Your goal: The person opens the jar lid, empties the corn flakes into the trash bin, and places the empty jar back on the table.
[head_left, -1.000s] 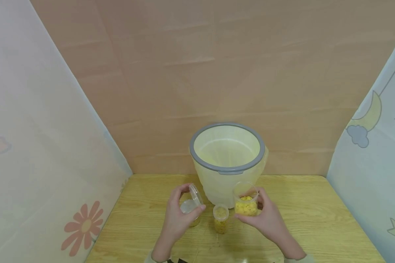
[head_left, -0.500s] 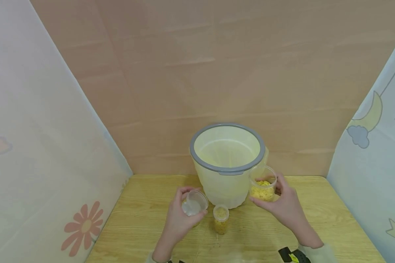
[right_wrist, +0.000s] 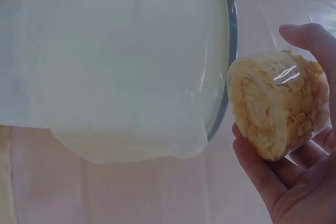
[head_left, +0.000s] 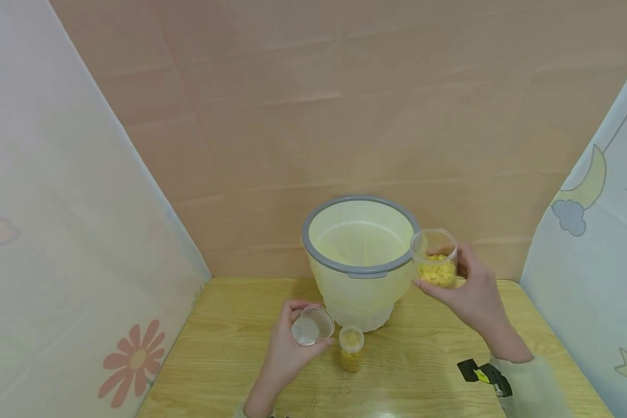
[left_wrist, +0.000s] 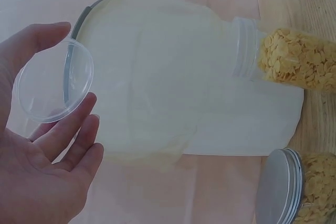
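Note:
My left hand (head_left: 288, 351) pinches a clear round plastic lid (left_wrist: 55, 82) by its edge, between thumb and fingers. In the head view it tilts over the front left of the table. My right hand (head_left: 478, 296) grips a clear plastic jar (right_wrist: 281, 106) partly filled with yellow flakes. This jar is raised beside the right side of the bin's grey rim (head_left: 363, 270), overlapping it in the head view. Its mouth has no lid on it. Another clear jar of flakes (head_left: 352, 351) stands upright on the table, just right of my left hand.
The pale waste bin (head_left: 355, 296), lined with a thin bag, stands at the table's back middle. Behind my left hand is a jar with a silver lid (left_wrist: 275, 190). Fabric sheets (head_left: 313, 116) enclose the wooden table (head_left: 230, 325) at the back and sides.
My right hand has lifted the jar of flakes up and to the right, from in front of the bin to beside its rim. My left hand has shifted slightly right and turned the lid.

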`<state>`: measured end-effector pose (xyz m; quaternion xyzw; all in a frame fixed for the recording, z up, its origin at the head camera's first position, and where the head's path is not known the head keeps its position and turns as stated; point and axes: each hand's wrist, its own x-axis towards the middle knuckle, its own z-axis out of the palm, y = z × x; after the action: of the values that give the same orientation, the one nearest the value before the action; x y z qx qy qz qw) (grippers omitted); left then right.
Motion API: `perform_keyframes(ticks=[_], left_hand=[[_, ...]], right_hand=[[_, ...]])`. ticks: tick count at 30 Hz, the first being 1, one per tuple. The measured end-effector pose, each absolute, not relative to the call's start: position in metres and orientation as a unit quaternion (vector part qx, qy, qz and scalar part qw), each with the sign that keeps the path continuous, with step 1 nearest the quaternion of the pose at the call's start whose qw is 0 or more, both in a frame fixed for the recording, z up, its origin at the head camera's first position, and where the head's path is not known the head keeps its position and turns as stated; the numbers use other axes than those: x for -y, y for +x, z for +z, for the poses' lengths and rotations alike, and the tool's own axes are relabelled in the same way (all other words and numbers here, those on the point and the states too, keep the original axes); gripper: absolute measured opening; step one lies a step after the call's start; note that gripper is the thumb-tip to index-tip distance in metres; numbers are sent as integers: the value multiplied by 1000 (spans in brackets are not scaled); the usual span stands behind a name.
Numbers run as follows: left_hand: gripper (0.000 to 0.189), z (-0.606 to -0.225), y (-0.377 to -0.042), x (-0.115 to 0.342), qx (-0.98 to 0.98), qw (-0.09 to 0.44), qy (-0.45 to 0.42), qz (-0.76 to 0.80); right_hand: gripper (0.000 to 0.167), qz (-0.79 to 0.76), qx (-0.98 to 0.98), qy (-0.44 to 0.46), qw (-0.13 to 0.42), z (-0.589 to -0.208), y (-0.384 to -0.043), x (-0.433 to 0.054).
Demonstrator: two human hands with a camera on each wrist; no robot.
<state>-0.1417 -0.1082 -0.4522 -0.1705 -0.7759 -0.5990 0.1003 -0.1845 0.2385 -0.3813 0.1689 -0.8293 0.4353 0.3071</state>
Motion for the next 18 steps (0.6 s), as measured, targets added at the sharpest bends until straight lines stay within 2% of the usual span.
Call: perform_keyframes(ticks=[11,18], left_hand=[[68,-453,-142,105,766,91,-173,-613],[68,-450,-142,103,760,82,-168,-623]], right_hand=[[64,412,837,163,320,-357,-198,-245],[69,401,833,178,336,-344,-207,-251]])
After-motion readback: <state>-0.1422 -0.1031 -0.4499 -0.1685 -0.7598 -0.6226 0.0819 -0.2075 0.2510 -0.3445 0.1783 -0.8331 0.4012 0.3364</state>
